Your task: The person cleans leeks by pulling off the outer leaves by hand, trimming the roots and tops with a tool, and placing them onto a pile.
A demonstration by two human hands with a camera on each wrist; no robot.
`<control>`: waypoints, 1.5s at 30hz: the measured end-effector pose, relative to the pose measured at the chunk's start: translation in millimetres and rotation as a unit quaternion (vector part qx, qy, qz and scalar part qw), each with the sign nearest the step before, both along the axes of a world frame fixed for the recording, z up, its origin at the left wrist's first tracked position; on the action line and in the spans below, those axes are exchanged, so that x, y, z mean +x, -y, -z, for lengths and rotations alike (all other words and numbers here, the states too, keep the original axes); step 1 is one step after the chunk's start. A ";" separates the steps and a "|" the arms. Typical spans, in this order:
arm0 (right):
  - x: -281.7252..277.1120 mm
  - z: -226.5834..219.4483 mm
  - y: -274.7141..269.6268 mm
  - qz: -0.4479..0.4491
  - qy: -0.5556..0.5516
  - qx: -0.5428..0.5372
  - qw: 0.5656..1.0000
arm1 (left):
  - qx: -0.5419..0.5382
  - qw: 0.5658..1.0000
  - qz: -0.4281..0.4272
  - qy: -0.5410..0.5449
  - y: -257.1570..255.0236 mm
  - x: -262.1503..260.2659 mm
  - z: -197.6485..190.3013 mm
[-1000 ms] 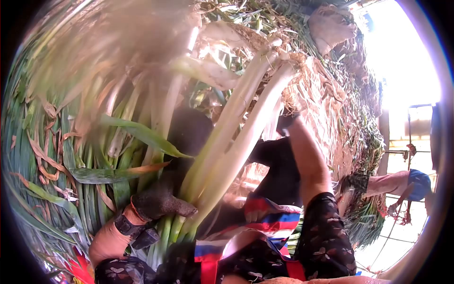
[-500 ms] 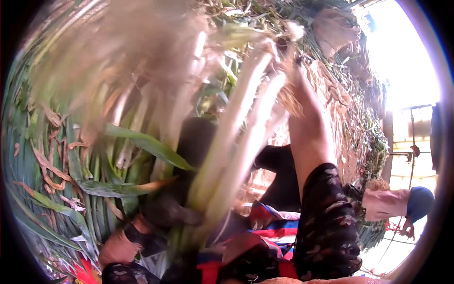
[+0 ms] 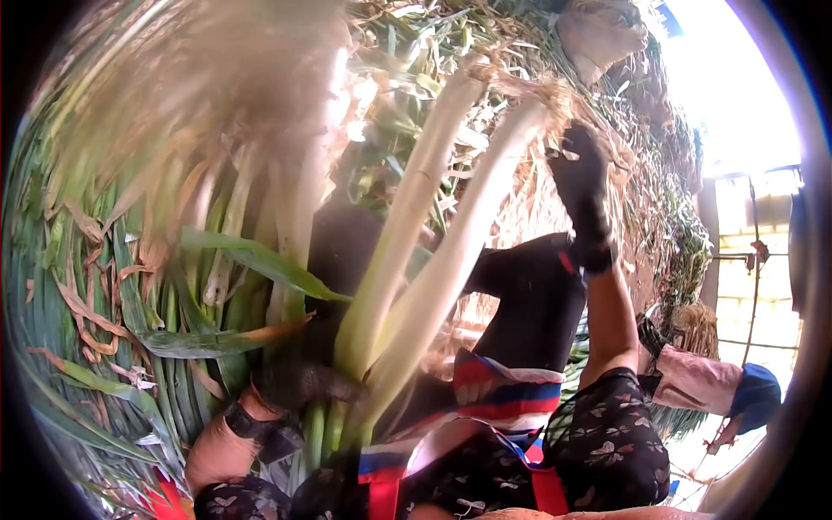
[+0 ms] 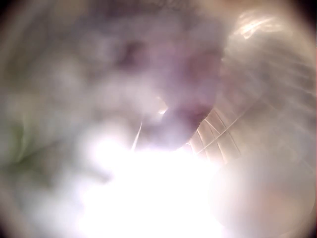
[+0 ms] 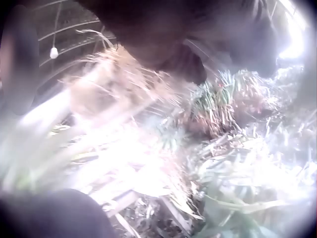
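A small bunch of thick green onions (image 3: pixel 498 182), white shafts with stringy roots, slants upward across the middle of the head view. My left hand (image 3: pixel 303 386), in a dark glove, grips the bunch low down where white turns to green. My right hand (image 3: pixel 579 178), also gloved, is beside the roots (image 3: pixel 555 104) at the top, its fingers loosely bent with nothing visible in them. In the right wrist view, the dark glove (image 5: pixel 148 39) hangs over the blurred roots (image 5: pixel 119 79). The left wrist view is mostly blur and glare.
A large pile of green onions (image 3: pixel 165 381) fills the left, with a blurred root mass (image 3: pixel 234 87) close to the camera. Stripped leaves (image 3: pixel 433 35) cover the ground behind. A pale sack (image 3: pixel 598 39) is at the top right. Another person's blue-cuffed sleeve (image 3: pixel 724 390) shows at right.
My right hand first moved up among the roots, then came out to their right side. The bunch shook and its shafts spread apart slightly. The left hand kept its grip.
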State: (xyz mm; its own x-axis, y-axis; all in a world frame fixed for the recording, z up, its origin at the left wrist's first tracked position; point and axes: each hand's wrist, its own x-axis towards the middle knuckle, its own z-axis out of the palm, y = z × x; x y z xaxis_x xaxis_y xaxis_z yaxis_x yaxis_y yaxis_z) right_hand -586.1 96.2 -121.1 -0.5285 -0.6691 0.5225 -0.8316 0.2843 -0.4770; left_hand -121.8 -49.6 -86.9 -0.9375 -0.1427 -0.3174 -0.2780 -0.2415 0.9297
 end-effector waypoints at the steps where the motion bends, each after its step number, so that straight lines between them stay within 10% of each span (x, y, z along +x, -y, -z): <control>1: 69.2 -50.3 7.5 0.037 -0.011 -0.009 0.999 | 0.025 1.000 -0.005 0.006 -1.0 1.3 4.1; 5: 135.5 -77.1 2.2 0.129 0.054 -0.005 0.990 | 0.125 0.991 -0.036 0.043 -6.3 0.9 7.9; 13: 61.0 -39.2 69.9 -0.091 0.260 0.004 0.961 | 0.134 0.987 -0.075 0.042 -11.3 2.7 8.9; 19: -29.5 -8.1 106.9 0.024 0.113 0.165 0.979 | 0.209 0.964 -0.045 0.158 -3.4 -3.8 -13.4; 22: -55.3 -8.2 78.8 0.045 0.169 0.270 0.947 | 0.034 0.997 -0.048 0.043 -4.7 5.2 4.7; 26: -11.2 -21.1 54.2 -0.053 0.156 0.402 0.901 | 0.048 0.994 -0.093 0.028 -13.2 9.3 12.5; 29: 40.4 -24.2 32.7 -0.165 -0.231 0.421 0.862 | 0.083 0.994 -0.054 0.041 -2.2 0.8 5.9; 30: 75.4 -44.0 33.3 -0.055 -0.116 0.471 0.873 | 0.092 0.993 -0.062 0.030 -3.8 -3.2 -0.3; 34: 161.3 -87.5 -4.4 -0.101 -0.238 0.168 0.951 | 0.004 0.999 -0.053 -0.002 -6.2 -1.1 -0.9; 40: 226.9 -95.5 49.1 -0.342 -0.450 0.082 0.821 | -0.127 0.988 -0.085 0.015 -22.8 -4.7 -17.3; 45: 234.2 -70.1 112.1 -0.555 -0.245 0.112 0.787 | 0.233 0.968 -0.079 -0.055 -22.3 9.1 5.1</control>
